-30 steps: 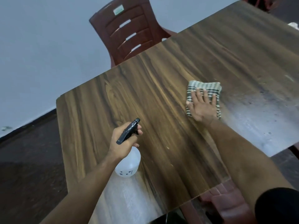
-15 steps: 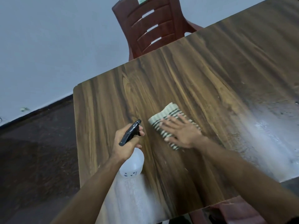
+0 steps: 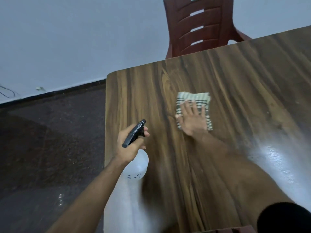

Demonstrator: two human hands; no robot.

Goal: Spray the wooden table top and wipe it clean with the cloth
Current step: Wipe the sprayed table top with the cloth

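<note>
A wooden table top [image 3: 244, 78] with dark grain fills the right half of the head view. A folded striped cloth [image 3: 191, 97] lies flat on it near the far left corner. My right hand [image 3: 192, 121] presses on the cloth with straight, spread fingers. My left hand [image 3: 129, 145] grips the neck of a white spray bottle [image 3: 137, 167] with a black trigger head, held above the table's left edge. Wet glare shows on the wood at the lower right.
A dark red plastic chair [image 3: 198, 26] stands at the table's far side against a pale wall. Dark floor [image 3: 50, 148] lies left of the table. Part of another red chair shows at the bottom right edge.
My right hand slid the cloth from the table's right part leftwards toward the bottle, then a little farther away from me. My left hand kept its grip on the bottle. The view shifted left.
</note>
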